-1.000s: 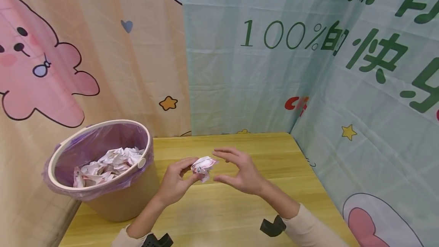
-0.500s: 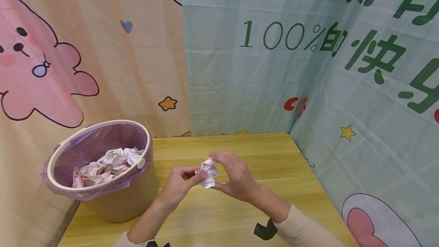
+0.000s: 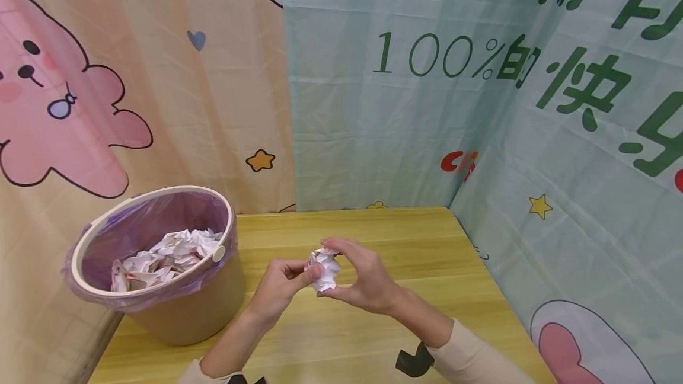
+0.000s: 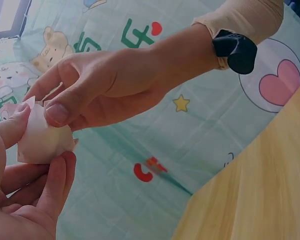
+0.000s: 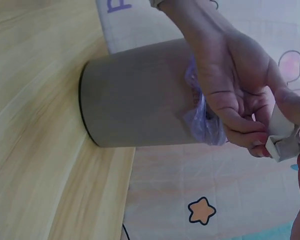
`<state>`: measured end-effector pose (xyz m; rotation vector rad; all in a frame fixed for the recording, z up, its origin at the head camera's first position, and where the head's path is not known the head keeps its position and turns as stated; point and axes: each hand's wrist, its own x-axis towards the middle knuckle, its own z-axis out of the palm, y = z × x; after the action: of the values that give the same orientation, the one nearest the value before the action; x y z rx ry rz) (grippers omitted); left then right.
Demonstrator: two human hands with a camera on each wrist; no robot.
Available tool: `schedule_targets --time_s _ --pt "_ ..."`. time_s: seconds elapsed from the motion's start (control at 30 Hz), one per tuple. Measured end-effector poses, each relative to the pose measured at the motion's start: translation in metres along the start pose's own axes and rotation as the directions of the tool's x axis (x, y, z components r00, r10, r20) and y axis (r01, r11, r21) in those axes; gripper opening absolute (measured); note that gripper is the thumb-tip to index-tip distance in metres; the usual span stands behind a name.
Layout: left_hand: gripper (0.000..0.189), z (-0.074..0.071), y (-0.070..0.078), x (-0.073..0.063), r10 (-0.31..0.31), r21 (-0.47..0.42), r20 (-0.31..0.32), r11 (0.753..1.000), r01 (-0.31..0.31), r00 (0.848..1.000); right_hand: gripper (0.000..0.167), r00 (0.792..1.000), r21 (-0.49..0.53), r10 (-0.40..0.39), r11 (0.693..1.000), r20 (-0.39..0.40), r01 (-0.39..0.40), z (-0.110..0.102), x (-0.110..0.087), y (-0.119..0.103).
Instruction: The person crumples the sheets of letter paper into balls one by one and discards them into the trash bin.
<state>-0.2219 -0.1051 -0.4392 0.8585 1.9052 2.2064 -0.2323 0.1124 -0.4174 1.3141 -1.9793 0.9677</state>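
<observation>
A crumpled ball of white paper (image 3: 325, 270) with faint pink marks is held over the table, between both hands. My left hand (image 3: 278, 287) pinches its left side, the thumb lying across the front. From the right, my right hand (image 3: 368, 277) grips it with fingers at the top and thumb underneath. In the left wrist view the paper ball (image 4: 42, 135) sits between the two thumbs and the fingertips. The right wrist view shows a folded corner of the paper (image 5: 285, 142) at the fingertips.
To the left stands a beige bin (image 3: 187, 319) lined with a purple bag (image 3: 160, 212), holding several crumpled papers (image 3: 176, 253). The wooden table (image 3: 416, 336) meets printed curtains (image 3: 363, 135) at the back and right.
The right hand has come in from the right and taken hold of the paper ball, which the left hand held alone at first. The ball has turned and shifted slightly right.
</observation>
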Motion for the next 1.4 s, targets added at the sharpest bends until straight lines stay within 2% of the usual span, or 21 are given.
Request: schedule_targets --time_s 0.23,0.37,0.5,0.63,0.8,0.9,1.03,1.13,1.2,1.33,1.4 --pt "0.029 -0.002 0.002 0.001 0.006 -0.026 -0.004 1.0 -0.006 1.0 0.062 0.997 0.093 0.022 0.996 -0.074 -0.015 0.001 0.006 -0.002" --pt "0.031 -0.002 0.001 0.002 -0.004 -0.105 -0.015 0.995 0.002 1.0 0.05 0.989 0.157 0.021 0.988 -0.148 0.003 0.006 0.009 -0.001" --pt "0.025 -0.003 0.0 0.002 -0.038 -0.198 -0.042 0.98 0.029 0.998 0.039 0.974 0.225 0.088 0.973 -0.207 -0.04 0.015 0.008 -0.001" --pt "0.023 -0.003 -0.001 0.0 -0.059 -0.233 -0.066 0.972 0.042 0.996 0.032 0.954 0.348 0.195 0.932 -0.229 -0.107 0.025 0.004 -0.001" --pt "0.022 -0.004 -0.002 -0.001 -0.092 -0.197 -0.093 0.978 0.073 0.991 0.027 0.925 0.504 0.311 0.848 -0.221 -0.164 0.033 0.0 -0.001" --pt "0.025 -0.005 -0.001 0.0 -0.108 -0.191 -0.093 0.978 0.088 0.99 0.024 0.914 0.567 0.347 0.805 -0.21 -0.175 0.036 -0.002 0.0" --pt "0.025 -0.003 -0.001 0.005 -0.141 -0.207 -0.104 0.971 0.117 0.984 0.021 0.902 0.595 0.382 0.779 -0.203 -0.196 0.037 -0.006 0.003" --pt "0.023 0.0 -0.003 0.009 -0.17 -0.208 -0.089 0.967 0.148 0.982 0.024 0.89 0.584 0.398 0.785 -0.221 -0.206 0.035 -0.01 0.004" --pt "0.024 0.0 -0.005 0.008 -0.192 -0.21 -0.061 0.962 0.176 0.979 0.028 0.897 0.555 0.378 0.807 -0.227 -0.2 0.034 -0.014 0.003" --pt "0.029 0.0 -0.01 0.002 -0.231 -0.236 -0.022 0.947 0.22 0.973 0.037 0.931 0.379 0.315 0.897 -0.182 -0.229 0.03 -0.02 0.001" --pt "0.032 0.003 -0.014 0.001 -0.236 -0.264 -0.011 0.938 0.225 0.972 0.044 0.936 0.277 0.322 0.921 -0.142 -0.275 0.026 -0.023 0.001"
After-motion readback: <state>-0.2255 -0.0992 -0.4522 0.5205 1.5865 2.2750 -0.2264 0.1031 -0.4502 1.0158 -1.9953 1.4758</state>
